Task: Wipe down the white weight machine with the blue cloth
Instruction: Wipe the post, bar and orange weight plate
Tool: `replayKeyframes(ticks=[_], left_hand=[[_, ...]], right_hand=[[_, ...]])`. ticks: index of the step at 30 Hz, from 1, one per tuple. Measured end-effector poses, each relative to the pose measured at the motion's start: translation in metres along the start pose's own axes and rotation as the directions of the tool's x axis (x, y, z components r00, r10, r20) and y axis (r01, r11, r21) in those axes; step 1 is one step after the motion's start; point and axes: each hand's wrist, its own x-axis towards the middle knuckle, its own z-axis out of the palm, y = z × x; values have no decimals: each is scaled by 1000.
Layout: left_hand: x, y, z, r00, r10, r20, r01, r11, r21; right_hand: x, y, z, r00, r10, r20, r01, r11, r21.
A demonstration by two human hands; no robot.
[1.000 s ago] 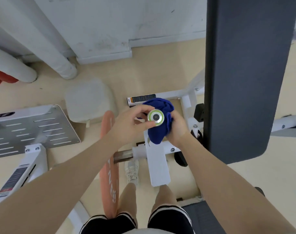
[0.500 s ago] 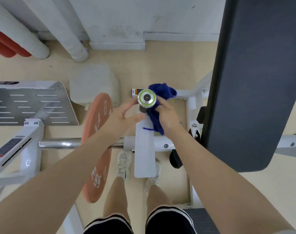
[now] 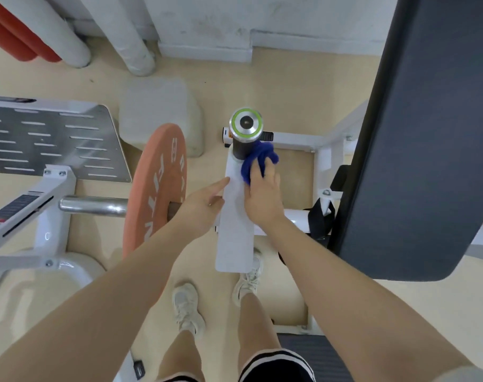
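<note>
A white machine arm [image 3: 234, 238] runs up the middle and ends in a black grip with a silver, green-ringed end cap [image 3: 246, 125]. My right hand [image 3: 262, 197] holds the bunched blue cloth [image 3: 258, 161] against the arm's right side, just below the black grip. My left hand [image 3: 204, 204] lies on the arm's left edge with its index finger straight along the white metal; its other fingers are partly hidden.
An orange weight plate [image 3: 157, 186] sits on a chrome bar [image 3: 94, 206] to the left. A perforated metal footplate [image 3: 50, 139] is at far left. A large dark pad [image 3: 422, 133] fills the right. White and red pipes stand by the wall. My feet are on the floor below.
Both hands slid down from the end cap onto the white arm. The cloth came off the cap and now sits below the black grip. My left hand let go of the cap.
</note>
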Motion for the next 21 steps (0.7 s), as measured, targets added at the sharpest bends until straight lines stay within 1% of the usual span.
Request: replayKeyframes(ticks=[1,2,4,5,6,8,10,12,13,14,15,17,19,20,21], left_hand=[[-2,1,1,1000,8,-2,-8,1000,-2],[-4,1,2,999,36,-2,-36,999,-15],[-6,-1,2,997,76,10,-75,995,-66],[-7,-2,2,997,71,21,-69,992,-102],[-8,-1,0,997,59,39,-53,987,-152],[-10,2,-2,997,38,73,-19,968,-250],[-10,2,-3,997,14,82,15,942,-336],[-8,-1,-5,998,-16,64,40,918,-395],[-8,-4,-6,998,-24,59,46,907,-419],[-8,-5,-6,998,-32,49,51,894,-444],[-8,-7,-6,999,-39,35,51,886,-462],[-9,-10,-5,999,-44,4,41,892,-449],[-12,-12,-4,999,-49,-17,37,898,-439],[-14,-14,-2,998,-56,-31,37,896,-442],[-17,-15,-1,997,-57,-42,33,895,-445]], right_hand=[[2,0,1,1000,7,-16,-8,1000,-9],[-2,1,4,998,-29,-52,27,999,-42],[-25,11,13,980,-151,-132,125,975,-186],[-39,16,17,973,-189,-131,151,955,-255],[-52,20,20,971,-216,-106,174,935,-310],[-63,26,22,947,-306,-102,248,894,-374],[-53,28,20,889,-448,-95,370,825,-427],[-32,24,15,820,-572,-4,501,721,-480],[-20,20,13,793,-608,36,548,687,-478],[-9,15,11,780,-622,62,573,672,-470],[0,9,8,784,-616,78,577,677,-458],[6,1,5,826,-559,80,536,733,-419],[-7,1,11,841,-538,46,513,768,-384],[-21,4,15,835,-547,55,527,766,-368],[-37,7,19,811,-580,78,568,747,-346]])
